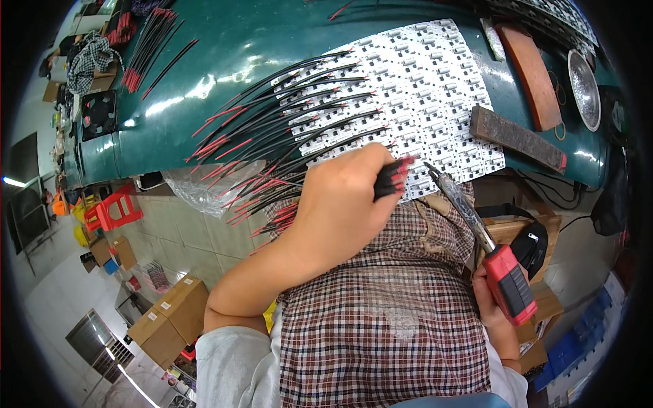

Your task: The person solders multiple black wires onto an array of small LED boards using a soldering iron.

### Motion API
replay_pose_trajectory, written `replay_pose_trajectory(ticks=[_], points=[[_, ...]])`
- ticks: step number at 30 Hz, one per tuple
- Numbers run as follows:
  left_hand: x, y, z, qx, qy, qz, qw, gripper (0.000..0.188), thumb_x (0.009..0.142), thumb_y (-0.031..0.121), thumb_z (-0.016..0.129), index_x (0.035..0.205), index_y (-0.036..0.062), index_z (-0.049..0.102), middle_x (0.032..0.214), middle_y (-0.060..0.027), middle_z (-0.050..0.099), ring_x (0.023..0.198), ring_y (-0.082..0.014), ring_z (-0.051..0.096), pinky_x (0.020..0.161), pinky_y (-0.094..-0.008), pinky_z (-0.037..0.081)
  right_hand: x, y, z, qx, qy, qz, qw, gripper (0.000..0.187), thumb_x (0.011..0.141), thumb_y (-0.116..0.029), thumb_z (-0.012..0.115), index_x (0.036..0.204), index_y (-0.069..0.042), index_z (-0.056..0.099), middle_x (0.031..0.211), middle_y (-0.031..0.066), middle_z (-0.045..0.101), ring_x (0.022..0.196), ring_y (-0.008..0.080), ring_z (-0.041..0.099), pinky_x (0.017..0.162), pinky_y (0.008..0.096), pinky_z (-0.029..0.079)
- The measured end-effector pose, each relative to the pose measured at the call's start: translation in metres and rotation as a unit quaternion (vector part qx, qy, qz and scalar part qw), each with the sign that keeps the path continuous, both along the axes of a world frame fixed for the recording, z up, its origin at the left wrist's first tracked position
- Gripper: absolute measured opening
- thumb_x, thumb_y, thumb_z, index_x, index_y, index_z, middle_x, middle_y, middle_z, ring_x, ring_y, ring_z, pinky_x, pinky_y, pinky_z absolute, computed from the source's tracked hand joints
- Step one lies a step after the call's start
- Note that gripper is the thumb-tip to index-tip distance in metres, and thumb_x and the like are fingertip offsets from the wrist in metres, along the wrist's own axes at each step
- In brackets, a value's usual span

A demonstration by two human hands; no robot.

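My left hand (347, 187) is closed around a small bundle of short black wires (389, 182) with red ends, held over the near edge of a white circuit board panel (435, 88). Rows of small components cover the panel. Along its left part lie many black and red wires (262, 129), fanning out past the table's edge. My right hand (484, 296) grips a soldering iron (509, 282) by its red and black handle. The iron slants up and left, its tip close to the panel's near edge and right of the wire bundle. Part of the right hand is hidden behind the handle.
On the green table (238, 41) a dark bar (513, 138) lies across the panel's right edge. Beyond it are a reddish-brown block (530, 75) and a metal bowl (583, 88). More loose wires (149, 51) and a black fan (99, 112) are at left.
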State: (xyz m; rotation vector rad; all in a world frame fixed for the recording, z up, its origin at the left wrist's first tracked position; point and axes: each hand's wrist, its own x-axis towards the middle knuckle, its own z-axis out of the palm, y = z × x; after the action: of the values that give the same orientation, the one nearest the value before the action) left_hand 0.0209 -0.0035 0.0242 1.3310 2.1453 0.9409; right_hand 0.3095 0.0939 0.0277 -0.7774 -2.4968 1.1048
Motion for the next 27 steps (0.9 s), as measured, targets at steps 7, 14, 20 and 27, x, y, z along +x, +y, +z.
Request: replay_pose_trajectory(ticks=[7, 14, 20, 27], points=[[0.005, 0.000, -0.010, 0.003, 0.004, 0.010, 1.000, 0.014, 0.081, 0.008, 0.077, 0.083, 0.0013, 0.064, 0.069, -0.0121, 0.065, 0.056, -0.0252, 0.064, 0.054, -0.0336, 0.049, -0.003, 0.005, -0.003, -0.031, -0.016, 0.044, 0.998, 0.032, 0.067, -0.010, 0.077, 0.092, 0.004, 0.064, 0.078, 0.0169, 0.064, 0.063, 0.0302, 0.064, 0.059, 0.0328, 0.052], [0.006, 0.000, -0.014, -0.011, 0.022, 0.000, 1.000, 0.016, 0.080, 0.009, 0.078, 0.083, 0.0007, 0.065, 0.067, -0.0121, 0.064, 0.055, -0.0257, 0.063, 0.053, -0.0347, 0.049, -0.010, 0.005, -0.006, -0.062, 0.002, 0.044, 0.997, 0.028, 0.064, -0.006, 0.078, 0.087, 0.002, 0.063, 0.074, 0.0153, 0.062, 0.059, 0.0293, 0.062, 0.056, 0.0317, 0.050], [0.007, -0.001, -0.014, -0.011, 0.030, 0.006, 0.999, 0.016, 0.079, 0.008, 0.078, 0.082, 0.0010, 0.064, 0.068, -0.0123, 0.064, 0.056, -0.0271, 0.064, 0.053, -0.0356, 0.049, -0.014, 0.003, -0.007, -0.073, 0.001, 0.034, 0.997, 0.025, 0.064, -0.005, 0.078, 0.083, 0.000, 0.062, 0.074, 0.0148, 0.062, 0.059, 0.0292, 0.062, 0.055, 0.0318, 0.050], [0.007, -0.001, -0.015, -0.023, 0.039, 0.006, 0.999, 0.016, 0.077, 0.007, 0.077, 0.081, 0.0014, 0.063, 0.069, -0.0126, 0.064, 0.058, -0.0286, 0.064, 0.054, -0.0365, 0.050, -0.014, 0.005, -0.007, -0.073, 0.009, 0.043, 0.996, 0.026, 0.064, -0.005, 0.079, 0.083, 0.001, 0.063, 0.073, 0.0145, 0.062, 0.060, 0.0287, 0.063, 0.056, 0.0318, 0.050]])
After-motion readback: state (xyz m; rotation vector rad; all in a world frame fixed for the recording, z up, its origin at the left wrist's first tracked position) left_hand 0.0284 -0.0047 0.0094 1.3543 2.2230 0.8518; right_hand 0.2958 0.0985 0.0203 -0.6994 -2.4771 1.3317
